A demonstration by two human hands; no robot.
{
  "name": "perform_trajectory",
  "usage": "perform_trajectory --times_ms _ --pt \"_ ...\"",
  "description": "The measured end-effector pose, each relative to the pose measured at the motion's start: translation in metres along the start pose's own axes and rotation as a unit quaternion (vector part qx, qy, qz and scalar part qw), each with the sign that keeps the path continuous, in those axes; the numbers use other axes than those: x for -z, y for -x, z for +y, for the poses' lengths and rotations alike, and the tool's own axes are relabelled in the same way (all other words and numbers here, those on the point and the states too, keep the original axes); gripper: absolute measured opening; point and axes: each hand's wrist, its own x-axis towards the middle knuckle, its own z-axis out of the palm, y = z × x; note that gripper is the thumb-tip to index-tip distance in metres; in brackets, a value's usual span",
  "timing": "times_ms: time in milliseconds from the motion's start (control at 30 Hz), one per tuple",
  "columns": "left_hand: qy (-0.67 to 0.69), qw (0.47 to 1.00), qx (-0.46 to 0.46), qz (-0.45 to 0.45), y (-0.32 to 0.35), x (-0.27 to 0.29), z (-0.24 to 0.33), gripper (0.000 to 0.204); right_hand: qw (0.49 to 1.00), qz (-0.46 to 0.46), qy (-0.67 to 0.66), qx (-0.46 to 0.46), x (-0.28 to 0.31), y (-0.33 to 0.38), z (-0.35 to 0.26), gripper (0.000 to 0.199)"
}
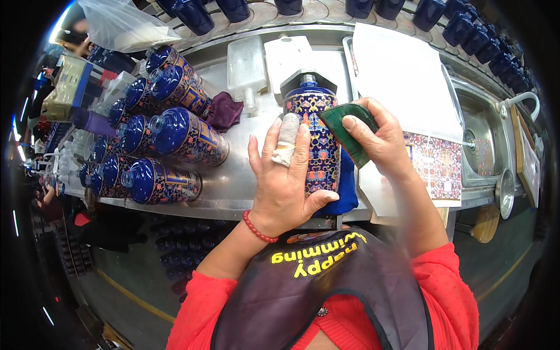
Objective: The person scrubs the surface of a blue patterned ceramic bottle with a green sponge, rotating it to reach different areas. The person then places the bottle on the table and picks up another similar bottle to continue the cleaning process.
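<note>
A dark blue bottle with a colourful floral pattern lies on the bench before me, its neck pointing away. Flat against its left side and upper face rests my left hand, fingers spread, with a grey cover on one finger. My right hand grips a flat dark green scraper-like pad between thumb and fingers, at the bottle's right side. To the right lies a sheet of patterned decals, partly under a white sheet. Blue cloth shows beside the bottle's lower end.
Several decorated blue bottles stand grouped at the left, near a maroon cloth. A clear plastic container sits behind. Plain blue bottles line a conveyor at the back. A metal sink is at the right.
</note>
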Motion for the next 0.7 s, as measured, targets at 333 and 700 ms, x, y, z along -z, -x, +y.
perform_trajectory --times_ms 333,700 --pt "0.068 0.997 0.018 0.032 -0.007 0.000 0.006 0.113 1.000 0.018 0.012 0.011 -0.002 0.002 0.006 0.022" --pt "0.038 0.997 0.005 0.073 -0.017 0.004 0.004 0.116 0.996 0.066 -0.024 -0.057 0.000 0.001 0.010 0.014"
